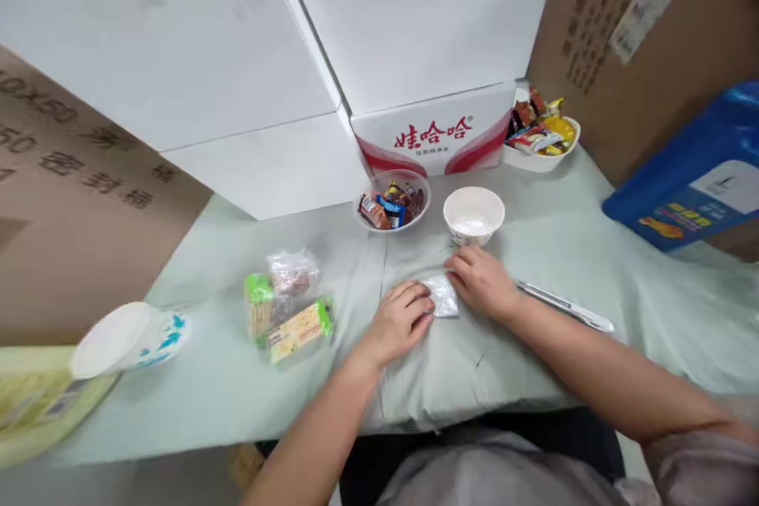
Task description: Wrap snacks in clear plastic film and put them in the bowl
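A small clear plastic packet (pixel 442 297) lies on the green cloth in front of me, between my two hands. My left hand (pixel 404 318) has its fingers bent and closed at the packet's left edge. At the right edge, my right hand (pixel 480 281) has its fingers closed over the upper corner; the fingertips are partly blurred. Just beyond my right hand stands a white paper bowl (pixel 473 215). A utility knife (pixel 566 306) lies beside my right forearm. The packet's contents, if any, cannot be made out.
A clear bowl (pixel 394 202) and a white bowl (pixel 541 156) hold wrapped snacks. Wrapped crackers (pixel 296 332) lie to the left. Further left are a tipped stack of paper bowls (pixel 115 340) and a yellow-green package (pixel 41 403). A blue jug (pixel 681 174) and cartons (pixel 432 138) surround the table.
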`<state>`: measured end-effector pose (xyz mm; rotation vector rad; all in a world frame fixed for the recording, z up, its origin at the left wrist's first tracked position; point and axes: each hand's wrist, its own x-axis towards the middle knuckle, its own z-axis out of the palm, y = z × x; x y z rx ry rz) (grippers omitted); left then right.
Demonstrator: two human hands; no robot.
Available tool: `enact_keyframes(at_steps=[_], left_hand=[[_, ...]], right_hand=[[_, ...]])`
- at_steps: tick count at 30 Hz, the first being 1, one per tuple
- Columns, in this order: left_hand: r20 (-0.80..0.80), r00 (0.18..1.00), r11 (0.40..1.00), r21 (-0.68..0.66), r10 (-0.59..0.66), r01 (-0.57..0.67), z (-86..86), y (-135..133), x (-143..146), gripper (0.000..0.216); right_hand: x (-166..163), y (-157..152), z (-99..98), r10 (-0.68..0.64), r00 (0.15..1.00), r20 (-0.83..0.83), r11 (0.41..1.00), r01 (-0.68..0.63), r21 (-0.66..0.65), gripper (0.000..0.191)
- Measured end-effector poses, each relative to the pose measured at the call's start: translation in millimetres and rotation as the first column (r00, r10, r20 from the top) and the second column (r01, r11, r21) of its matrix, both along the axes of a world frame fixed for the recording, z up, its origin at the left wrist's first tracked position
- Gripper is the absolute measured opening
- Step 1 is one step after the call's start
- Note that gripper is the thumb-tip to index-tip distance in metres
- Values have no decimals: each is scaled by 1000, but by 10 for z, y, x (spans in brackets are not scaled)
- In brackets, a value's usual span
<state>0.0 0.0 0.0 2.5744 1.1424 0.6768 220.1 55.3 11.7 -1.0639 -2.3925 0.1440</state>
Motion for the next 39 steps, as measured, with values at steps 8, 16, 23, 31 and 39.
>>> enact_keyframes(at_steps=[8,16,23,31,39], left_hand=[[-24,999,999,2,33,-33,30,15,32,22],[-25,996,996,8,84,-84,161,61,-51,17],[141,934,865,352,328,-357,1043,621,303,17],[-694,715,978,-78,85,-192,1073,1451,1405,19],[-818,576,930,-196,21,-311,929,1635,1609,31]], right_hand=[[-156,-120,-31,254,965,63,949,-236,-208,16],[-89,-47,-68,61,997,-42,962,-70,-262,20],[-121,-5,-75,-15,1000,19,964,20,-266,15],[-130,-18,-93,2,999,39,973,7,-229,14],[-150,4,-141,-10,999,36,974,18,-228,16]])
